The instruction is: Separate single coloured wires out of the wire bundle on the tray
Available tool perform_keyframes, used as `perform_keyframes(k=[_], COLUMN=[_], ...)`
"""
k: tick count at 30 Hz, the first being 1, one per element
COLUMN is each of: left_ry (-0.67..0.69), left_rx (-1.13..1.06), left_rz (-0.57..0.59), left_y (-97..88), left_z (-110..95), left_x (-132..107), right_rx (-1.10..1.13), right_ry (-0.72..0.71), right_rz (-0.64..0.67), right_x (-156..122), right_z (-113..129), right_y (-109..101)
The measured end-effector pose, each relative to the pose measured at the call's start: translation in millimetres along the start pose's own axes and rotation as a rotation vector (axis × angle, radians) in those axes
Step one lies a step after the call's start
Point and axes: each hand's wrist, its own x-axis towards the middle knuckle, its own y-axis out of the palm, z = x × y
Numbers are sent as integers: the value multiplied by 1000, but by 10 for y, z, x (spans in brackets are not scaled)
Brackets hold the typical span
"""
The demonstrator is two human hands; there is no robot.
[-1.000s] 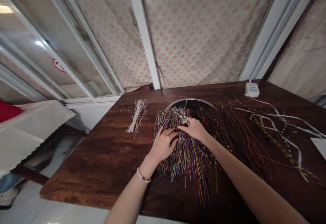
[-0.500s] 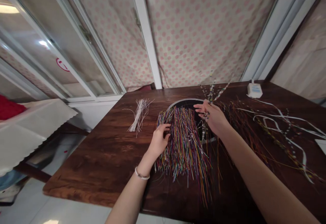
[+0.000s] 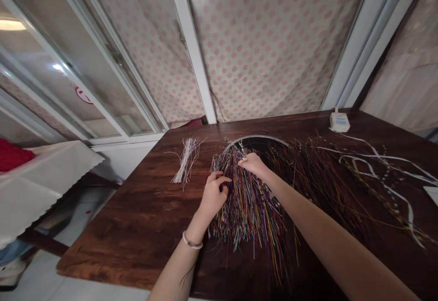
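A thick bundle of multicoloured strings (image 3: 246,214) lies fanned across the near side of a round dark tray (image 3: 267,142) with a pale rim. My right hand (image 3: 255,164) is closed over the top of the bundle, gripping a few beaded strands (image 3: 241,146) whose black-and-white ends stick up past the fingers. At the bundle's left edge rests my left hand (image 3: 214,194), fingers loosely curved and apart from the thumb, touching the outer strings. Whatever lies under the right palm is hidden.
White strings (image 3: 186,159) lie in a bunch on the wooden table (image 3: 143,210) at left. Darker reddish strings (image 3: 318,182) spread right of the tray. Further right are white ribbons (image 3: 397,191) and a small white box (image 3: 339,121). A curtained window stands behind.
My right hand has moved left and down with the beaded strands, from above the tray's right side onto the coloured bundle. My left hand stays at the bundle's left edge.
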Motion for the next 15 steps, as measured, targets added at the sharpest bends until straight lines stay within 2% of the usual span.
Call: perform_keyframes(k=[8,15], left_ry=[36,19], left_rx=[43,30], left_rz=[15,23], left_y=[-5,-10], left_z=[37,66], left_x=[-8,-12], right_rx=[-199,-110], right_ry=[-1,-19], right_rz=[-4,18], right_x=[134,134], right_z=[-49,-77], right_y=[134,130])
